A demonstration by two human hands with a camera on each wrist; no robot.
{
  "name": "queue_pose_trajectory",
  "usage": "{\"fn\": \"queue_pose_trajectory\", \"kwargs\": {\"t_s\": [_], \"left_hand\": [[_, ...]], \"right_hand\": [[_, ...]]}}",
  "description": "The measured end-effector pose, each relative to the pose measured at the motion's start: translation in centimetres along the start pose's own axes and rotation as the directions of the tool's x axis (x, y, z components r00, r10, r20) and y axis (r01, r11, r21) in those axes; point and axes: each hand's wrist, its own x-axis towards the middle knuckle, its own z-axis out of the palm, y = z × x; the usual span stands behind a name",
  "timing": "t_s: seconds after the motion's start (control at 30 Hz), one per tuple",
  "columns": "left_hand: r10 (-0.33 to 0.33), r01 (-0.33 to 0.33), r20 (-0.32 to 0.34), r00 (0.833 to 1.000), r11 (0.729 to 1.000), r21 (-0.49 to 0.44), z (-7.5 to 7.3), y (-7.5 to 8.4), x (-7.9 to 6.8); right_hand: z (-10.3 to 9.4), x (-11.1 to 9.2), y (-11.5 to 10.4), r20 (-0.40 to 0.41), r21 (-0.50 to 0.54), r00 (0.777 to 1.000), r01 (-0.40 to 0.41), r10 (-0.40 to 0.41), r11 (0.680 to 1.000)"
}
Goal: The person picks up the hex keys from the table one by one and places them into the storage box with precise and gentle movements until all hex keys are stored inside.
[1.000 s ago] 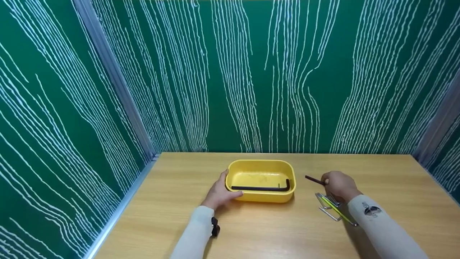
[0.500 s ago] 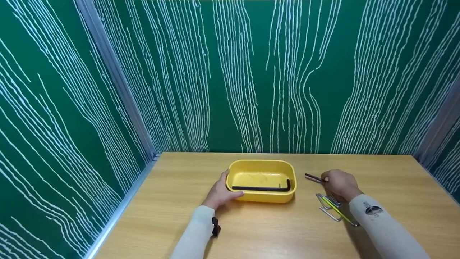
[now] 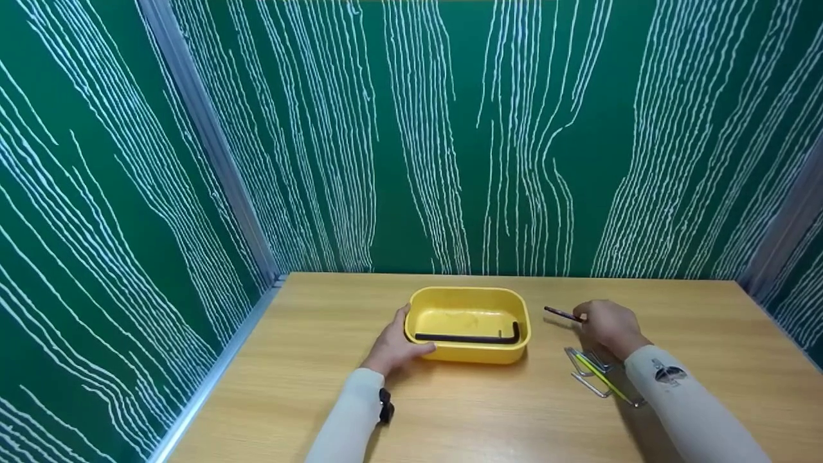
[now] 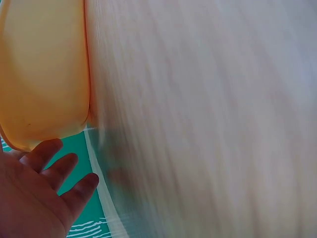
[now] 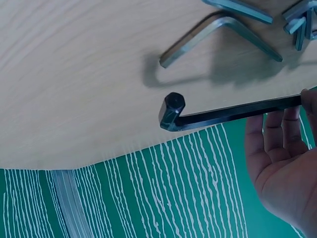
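A yellow plastic box (image 3: 476,354) stands on the table, its left end held by my left hand (image 3: 393,344), thumb along the near wall and fingers at the far side. In the left wrist view, the loosely bent fingers (image 4: 79,193) lie at the box's end. Inside it a large black hex key (image 3: 460,338) lies along the near wall. To the right, my right hand (image 3: 611,326) pinches another black hex key (image 5: 237,113) by its long arm; the short bent end points toward the camera in the right wrist view.
Several silver hex keys (image 3: 590,386) lie on the table below the right hand, with a yellow-green strip (image 3: 604,375) across them. Green panels with white wavy lines (image 3: 411,128) stand behind the table and at its left side. A metal post (image 3: 212,128) marks the left corner.
The black hex key in my right hand has turned slightly, and that hand has risen a little in the head view. My left hand keeps its hold on the box.
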Motion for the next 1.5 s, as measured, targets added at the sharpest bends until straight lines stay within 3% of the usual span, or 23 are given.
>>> {"fn": "queue_pose_trajectory", "kwargs": {"t_s": [0.43, 0.63, 0.9, 1.33, 1.5], "left_hand": [[-0.040, 0.040, 0.015, 0.999, 0.999, -0.016, -0.2, 0.1, -0.1], [0.009, -0.009, 0.013, 1.000, 1.000, -0.005, -0.2, 0.0, -0.2], [0.017, -0.017, 0.003, 1.000, 1.000, -0.002, 0.0, 0.0, -0.1], [0.001, -0.001, 0.018, 1.000, 1.000, -0.014, 0.1, -0.3, 0.0], [0.005, -0.005, 0.011, 1.000, 1.000, 0.004, 0.0, -0.2, 0.1]], "right_hand": [[-0.7, 0.2, -0.7, 0.029, 0.059, 0.999, -0.036, 0.035, 0.998], [-0.9, 0.2, -1.1, -0.013, 0.054, 1.000, -0.019, 0.019, 0.998], [-1.3, 0.1, -1.9, 0.015, 0.073, 0.998, -0.058, 0.058, 0.996], [-2.4, 1.0, -2.7, -0.010, 0.114, 1.000, 0.015, -0.014, 0.993], [-3.2, 1.7, -3.2, -0.048, 0.021, 0.994, 0.101, -0.099, 0.995]]}}
